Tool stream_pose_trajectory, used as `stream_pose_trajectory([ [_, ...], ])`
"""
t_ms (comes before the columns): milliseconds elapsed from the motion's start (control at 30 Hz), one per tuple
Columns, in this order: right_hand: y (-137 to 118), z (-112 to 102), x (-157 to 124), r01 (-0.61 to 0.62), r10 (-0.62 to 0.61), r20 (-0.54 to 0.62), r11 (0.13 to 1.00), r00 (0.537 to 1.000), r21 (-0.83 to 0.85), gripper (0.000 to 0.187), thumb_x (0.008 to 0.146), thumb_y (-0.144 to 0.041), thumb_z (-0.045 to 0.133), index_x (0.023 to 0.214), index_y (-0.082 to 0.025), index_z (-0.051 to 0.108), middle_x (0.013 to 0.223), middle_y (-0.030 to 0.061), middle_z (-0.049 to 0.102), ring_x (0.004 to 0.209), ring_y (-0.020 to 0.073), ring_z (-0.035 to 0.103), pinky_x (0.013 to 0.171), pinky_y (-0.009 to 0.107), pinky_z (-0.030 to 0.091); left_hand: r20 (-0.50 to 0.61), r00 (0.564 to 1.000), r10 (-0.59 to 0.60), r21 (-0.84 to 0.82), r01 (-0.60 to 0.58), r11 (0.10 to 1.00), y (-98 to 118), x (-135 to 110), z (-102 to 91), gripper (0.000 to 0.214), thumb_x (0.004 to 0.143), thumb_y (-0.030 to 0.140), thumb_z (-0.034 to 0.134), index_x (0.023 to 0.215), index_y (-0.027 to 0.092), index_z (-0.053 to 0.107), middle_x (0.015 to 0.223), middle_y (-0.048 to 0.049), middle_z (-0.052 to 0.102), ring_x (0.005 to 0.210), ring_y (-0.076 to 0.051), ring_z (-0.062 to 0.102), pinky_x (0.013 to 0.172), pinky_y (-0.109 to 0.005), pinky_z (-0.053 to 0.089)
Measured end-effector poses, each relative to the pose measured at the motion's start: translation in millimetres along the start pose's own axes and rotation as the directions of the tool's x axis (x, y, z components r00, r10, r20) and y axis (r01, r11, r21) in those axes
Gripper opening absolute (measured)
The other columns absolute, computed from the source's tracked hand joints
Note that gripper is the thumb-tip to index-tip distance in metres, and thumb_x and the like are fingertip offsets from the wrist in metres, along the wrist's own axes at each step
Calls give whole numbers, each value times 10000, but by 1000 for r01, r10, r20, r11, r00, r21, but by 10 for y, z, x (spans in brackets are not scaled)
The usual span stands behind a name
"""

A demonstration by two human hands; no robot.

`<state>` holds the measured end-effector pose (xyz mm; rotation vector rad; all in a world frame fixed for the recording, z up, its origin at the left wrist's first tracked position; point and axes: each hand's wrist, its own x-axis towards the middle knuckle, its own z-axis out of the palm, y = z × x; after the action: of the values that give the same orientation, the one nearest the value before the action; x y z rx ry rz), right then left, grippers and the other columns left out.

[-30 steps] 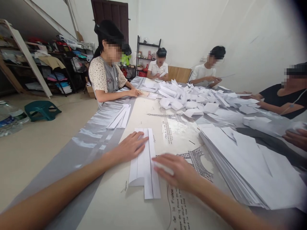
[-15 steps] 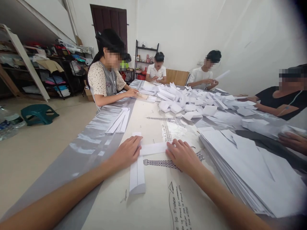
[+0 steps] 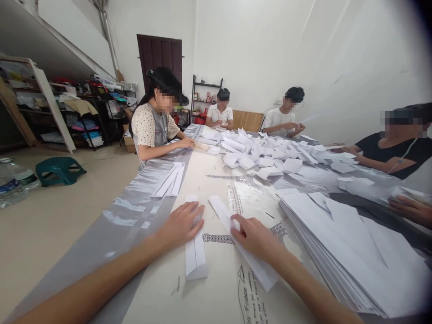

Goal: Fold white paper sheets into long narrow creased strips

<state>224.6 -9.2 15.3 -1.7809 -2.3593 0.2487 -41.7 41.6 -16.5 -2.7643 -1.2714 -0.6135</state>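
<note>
My left hand lies over a folded white paper strip on the patterned table cover. Its fingers rest across the strip's upper part, with the thumb apart on the right edge. A little to the right, my right hand is closed on a second paper strip, fingers curled at its edge. This strip slants from upper left to lower right, and its middle is partly hidden under the hand. Several folded strips lie beyond my left hand, near the table's left side.
At the right stands a thick stack of white sheets. A heap of folded paper pieces covers the table's far part. Co-workers sit around it, one person at the left side. A green stool is on the floor.
The right strip has swung from lying crosswise beside the left strip to a slant, drawn by my right hand. My left hand has stayed on its strip. The view has tilted up slightly.
</note>
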Motion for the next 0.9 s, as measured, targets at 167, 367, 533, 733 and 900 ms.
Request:
stream_pose_trajectory([
  [167,69,69,-11,218,-207,-71,923,976,317,311,985,-313,512,1252,-269,664,706,-12,658,584,162,607,574,302,524,-34,999,29,5,-29,1000,-19,-6,18,360,1045,287,378,1326,209,588,1344,-123,584,1234,-278,547,1042,-462,467],
  [367,137,143,72,485,-435,-265,858,861,170,309,1016,-248,498,1279,-255,659,1415,74,604,1281,251,590,1044,451,522,-76,997,30,-37,-32,999,-42,-6,54,346,1041,299,392,1309,199,588,1313,-123,608,1203,-279,573,1028,-465,483],
  [533,-122,271,99,466,-433,-215,875,875,130,375,1042,-245,442,1388,-205,580,1457,86,580,1376,252,510,1148,496,431,-75,997,16,-33,-19,999,-28,9,78,420,1046,342,396,1410,156,491,1442,-145,538,1309,-282,518,1116,-476,417],
  [733,-418,352,106,376,-345,-209,917,915,134,422,1032,-275,446,1424,-155,548,1479,118,553,1399,287,475,1153,529,405,-24,997,71,0,-71,997,-7,38,66,436,1056,335,377,1416,119,494,1457,-147,544,1351,-275,491,1150,-469,381],
  [900,-432,338,110,390,-361,-191,910,913,144,435,1024,-299,459,1423,-147,543,1488,116,544,1408,287,459,1169,525,375,-13,991,131,-9,-131,991,-3,58,50,435,1071,323,339,1412,113,508,1486,-161,516,1355,-276,494,1133,-472,405],
])
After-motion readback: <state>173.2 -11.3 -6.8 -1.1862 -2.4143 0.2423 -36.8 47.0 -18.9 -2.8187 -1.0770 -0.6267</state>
